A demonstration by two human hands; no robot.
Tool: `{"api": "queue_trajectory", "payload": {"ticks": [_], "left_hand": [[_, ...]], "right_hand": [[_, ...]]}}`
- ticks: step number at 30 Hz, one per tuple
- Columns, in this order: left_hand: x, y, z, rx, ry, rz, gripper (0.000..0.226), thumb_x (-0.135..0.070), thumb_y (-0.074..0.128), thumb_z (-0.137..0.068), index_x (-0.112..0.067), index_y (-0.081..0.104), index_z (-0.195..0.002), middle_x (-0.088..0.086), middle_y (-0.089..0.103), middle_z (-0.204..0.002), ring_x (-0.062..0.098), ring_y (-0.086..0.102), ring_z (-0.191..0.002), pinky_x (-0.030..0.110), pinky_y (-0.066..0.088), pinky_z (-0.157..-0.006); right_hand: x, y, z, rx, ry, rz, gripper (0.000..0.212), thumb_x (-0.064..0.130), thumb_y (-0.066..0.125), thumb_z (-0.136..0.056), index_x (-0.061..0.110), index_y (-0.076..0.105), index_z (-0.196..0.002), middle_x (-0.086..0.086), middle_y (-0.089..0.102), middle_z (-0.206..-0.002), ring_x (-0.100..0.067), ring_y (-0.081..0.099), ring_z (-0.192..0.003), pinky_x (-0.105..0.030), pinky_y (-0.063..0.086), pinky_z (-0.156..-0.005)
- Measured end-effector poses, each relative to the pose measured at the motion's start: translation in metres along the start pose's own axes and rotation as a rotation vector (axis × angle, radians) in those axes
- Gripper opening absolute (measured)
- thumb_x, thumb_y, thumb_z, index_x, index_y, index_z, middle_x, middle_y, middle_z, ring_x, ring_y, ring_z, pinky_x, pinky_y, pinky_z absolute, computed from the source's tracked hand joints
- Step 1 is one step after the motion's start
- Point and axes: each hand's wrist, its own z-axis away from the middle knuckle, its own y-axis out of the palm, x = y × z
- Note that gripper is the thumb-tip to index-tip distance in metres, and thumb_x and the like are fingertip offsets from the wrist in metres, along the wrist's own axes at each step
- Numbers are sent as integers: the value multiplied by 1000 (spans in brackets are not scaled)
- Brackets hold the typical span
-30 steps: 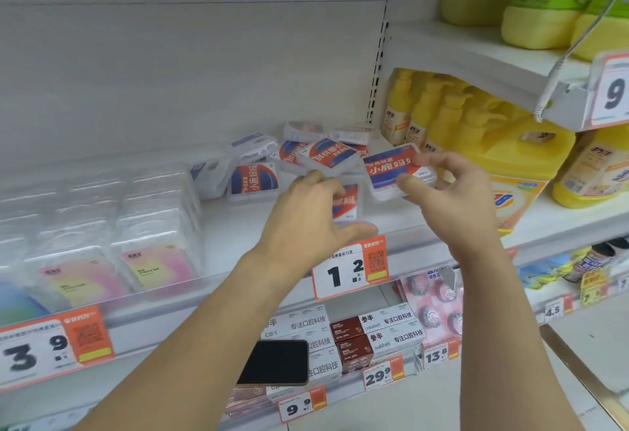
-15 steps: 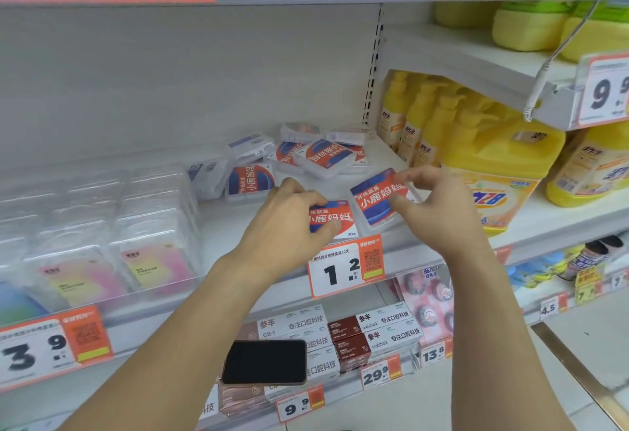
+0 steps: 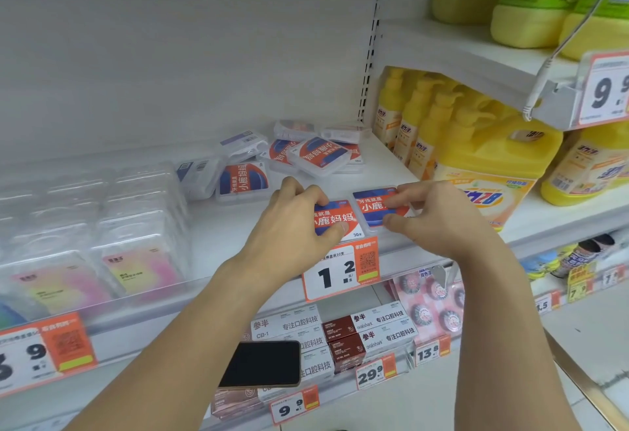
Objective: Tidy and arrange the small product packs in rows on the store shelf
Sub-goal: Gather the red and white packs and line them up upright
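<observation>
Just behind the 1.2 price tag (image 3: 341, 270), at the shelf's front lip, two packs lie flat side by side. Risk: left pack (image 3: 337, 220) sits close to the lip, so a nudge forward could likely tip it off; a sideways shove may skew the row. Left hand (image 3: 289, 226) pinches the left pack, thumb front, fingers curled over. Right hand (image 3: 439, 218) pinches the right pack (image 3: 372, 207) likewise. Loose pile (image 3: 306, 155) lies behind, unsorted.

White shelf (image 3: 224, 236) carries scattered floss packs (image 3: 318, 156), clear boxes (image 3: 136, 226), yellow bottles (image 3: 493, 158)
</observation>
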Motion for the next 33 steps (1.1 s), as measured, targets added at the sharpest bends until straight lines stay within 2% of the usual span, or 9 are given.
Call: {"api": "queue_trajectory", "payload": {"ticks": [3, 6, 11, 16, 21, 26, 29, 31, 33], "left_hand": [[-3, -3, 0, 24, 19, -21, 49, -53, 63, -84, -28, 50, -124, -3, 46, -122, 11, 54, -105, 22, 47, -72], [-5, -15, -2, 68, 43, -66, 47, -52, 63, -85, -27, 52, -124, -4, 48, -120, 11, 56, -104, 23, 47, -75], [-7, -69, -23, 37, 10, -63, 39, -49, 65, -85, -23, 63, -114, -4, 61, -114, 13, 56, -90, 26, 44, -76], [17, -140, -55, 9, -39, -222, 34, -48, 71, -79, -20, 69, -98, -2, 65, -105, 17, 60, -94, 24, 47, -76], [57, -151, -81, 254, -241, -524, 56, -51, 66, -83, -11, 62, -122, 7, 58, -126, 25, 56, -113, 32, 47, -94], [88, -145, -97, 457, -464, -349, 64, -60, 64, -81, -13, 57, -123, 6, 58, -119, 25, 64, -96, 35, 56, -78], [99, -141, -100, 535, -487, -345, 55, -59, 71, -75, -13, 64, -105, 8, 65, -108, 25, 65, -84, 31, 56, -70], [101, -141, -100, 510, -468, -291, 51, -52, 79, -70, -12, 66, -99, 8, 67, -102, 25, 67, -80, 30, 56, -65], [99, -145, -100, 452, -430, -248, 52, -46, 84, -67, -9, 68, -100, 10, 65, -100, 25, 67, -78, 33, 59, -68]], "right_hand": [[3, 1, 0, 1, 4, 24, 29, 33, 79, -82, 18, 79, -107, 0, 69, -125, -18, 62, -107, -27, 44, -79], [9, 3, -1, -132, -3, -9, 19, 33, 77, -83, 19, 81, -95, -1, 69, -126, -19, 62, -112, -24, 40, -79], [49, 17, -11, -289, -193, -159, 22, 28, 73, -83, 19, 76, -103, 3, 72, -116, -11, 62, -108, -17, 37, -80], [103, 48, -21, -188, -370, -294, 19, 19, 74, -82, 12, 76, -99, 0, 74, -106, -15, 66, -101, -15, 40, -77], [130, 91, -41, -34, -367, -167, 31, 22, 73, -79, 17, 73, -110, -5, 71, -115, -26, 66, -106, -32, 53, -86], [138, 125, -48, 131, -340, 44, 69, 38, 78, -74, 23, 56, -137, -7, 54, -138, -31, 45, -131, -38, 42, -105], [138, 138, -61, 62, -267, 51, 47, 31, 77, -75, 16, 67, -118, -10, 64, -119, -33, 57, -115, -35, 49, -92], [138, 137, -64, 43, -240, 21, 33, 28, 78, -74, 13, 71, -103, -11, 67, -106, -32, 62, -101, -33, 52, -83], [137, 133, -62, 53, -267, 3, 26, 26, 76, -79, 13, 74, -102, -12, 69, -105, -32, 63, -100, -33, 52, -84]]}}
